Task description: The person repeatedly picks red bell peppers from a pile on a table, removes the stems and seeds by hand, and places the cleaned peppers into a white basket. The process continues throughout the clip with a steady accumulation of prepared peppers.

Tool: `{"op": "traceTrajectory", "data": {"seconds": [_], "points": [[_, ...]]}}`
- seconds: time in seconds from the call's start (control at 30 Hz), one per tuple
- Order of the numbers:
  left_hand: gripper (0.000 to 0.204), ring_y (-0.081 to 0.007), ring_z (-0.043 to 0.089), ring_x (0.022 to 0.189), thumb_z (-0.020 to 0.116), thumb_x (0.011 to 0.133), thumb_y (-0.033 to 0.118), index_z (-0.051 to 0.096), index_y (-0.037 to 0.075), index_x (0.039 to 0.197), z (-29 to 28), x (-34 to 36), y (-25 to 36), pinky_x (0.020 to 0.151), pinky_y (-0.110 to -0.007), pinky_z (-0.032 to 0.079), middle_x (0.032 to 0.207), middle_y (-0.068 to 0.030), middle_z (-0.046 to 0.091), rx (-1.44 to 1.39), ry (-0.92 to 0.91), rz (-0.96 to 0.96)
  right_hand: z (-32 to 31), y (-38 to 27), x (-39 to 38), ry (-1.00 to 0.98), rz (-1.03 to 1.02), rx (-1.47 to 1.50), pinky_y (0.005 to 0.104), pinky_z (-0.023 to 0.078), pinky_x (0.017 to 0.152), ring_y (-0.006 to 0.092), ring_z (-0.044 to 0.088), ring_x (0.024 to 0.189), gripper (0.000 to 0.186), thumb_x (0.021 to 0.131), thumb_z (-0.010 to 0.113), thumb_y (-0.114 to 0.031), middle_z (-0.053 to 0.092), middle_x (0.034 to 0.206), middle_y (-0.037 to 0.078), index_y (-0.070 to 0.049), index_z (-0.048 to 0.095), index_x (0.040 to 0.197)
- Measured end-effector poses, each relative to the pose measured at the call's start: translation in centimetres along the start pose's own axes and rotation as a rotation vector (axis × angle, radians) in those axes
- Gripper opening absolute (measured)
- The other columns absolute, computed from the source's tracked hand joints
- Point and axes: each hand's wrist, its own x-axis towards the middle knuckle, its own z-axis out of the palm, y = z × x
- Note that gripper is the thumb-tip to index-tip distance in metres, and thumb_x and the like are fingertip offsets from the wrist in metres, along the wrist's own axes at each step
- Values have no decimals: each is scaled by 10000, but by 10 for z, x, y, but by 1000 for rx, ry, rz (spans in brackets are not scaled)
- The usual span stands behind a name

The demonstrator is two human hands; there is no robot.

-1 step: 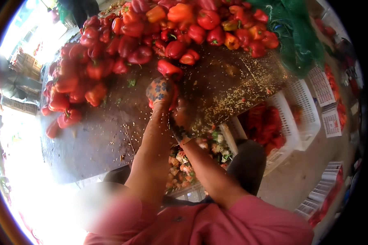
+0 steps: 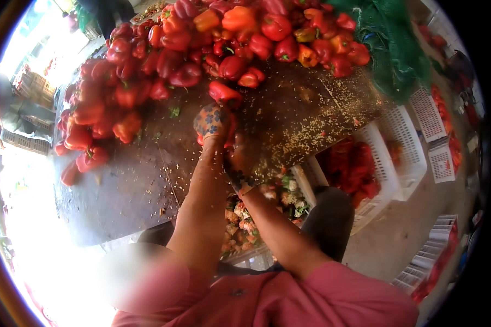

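Observation:
My left hand [image 2: 211, 122], in an orange glove with dark flower prints, is closed round a red pepper [image 2: 229, 135] above the brown work board [image 2: 142, 185]. Just below and right of it is my right hand [image 2: 238, 171], smeared by motion, in a dark patterned glove; its fingers and whatever they may hold cannot be made out. Another red pepper [image 2: 223, 92] lies just beyond my hands. Pale seeds are scattered over the board. Below the board's near edge, a container [image 2: 303, 182] holds cut cores and green stems [image 2: 240, 218].
Red, orange and yellow peppers [image 2: 180, 49] are heaped along the far side. Green netting [image 2: 390, 57] hangs at the right corner. White perforated crates [image 2: 406, 158] with red pieces [image 2: 349, 169] sit below on the right, more stand behind. Another person [image 2: 11, 109] is at the blurred left edge.

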Motion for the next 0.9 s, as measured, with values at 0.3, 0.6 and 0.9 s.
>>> {"op": "traceTrajectory", "data": {"seconds": [0.3, 0.6, 0.9], "points": [[535, -400, 636, 801, 325, 940, 415, 702, 58, 810, 9, 24, -17, 702, -490, 489, 811, -183, 670, 7, 116, 83, -24, 20, 17, 65, -346, 185, 399, 482, 880, 356, 577, 1034, 612, 801, 630, -154, 574, 1189, 202, -75, 407, 1366], [541, -439, 595, 782, 347, 940, 446, 674, 46, 779, 7, 17, -36, 692, -518, 441, 783, -224, 635, -207, 54, 353, -29, 22, 74, -579, -243, 173, 283, 526, 752, 173, 634, 956, 499, 784, 561, 100, 648, 1126, 112, -73, 543, 1252], [546, -449, 592, 791, 370, 925, 474, 670, 34, 802, 1, -14, -43, 702, -508, 439, 787, -235, 631, -291, -51, 284, -65, 12, 36, -639, -673, -377, 310, 526, 709, 174, 641, 853, 317, 820, 633, -133, 661, 1003, 89, -106, 591, 1133]]}}
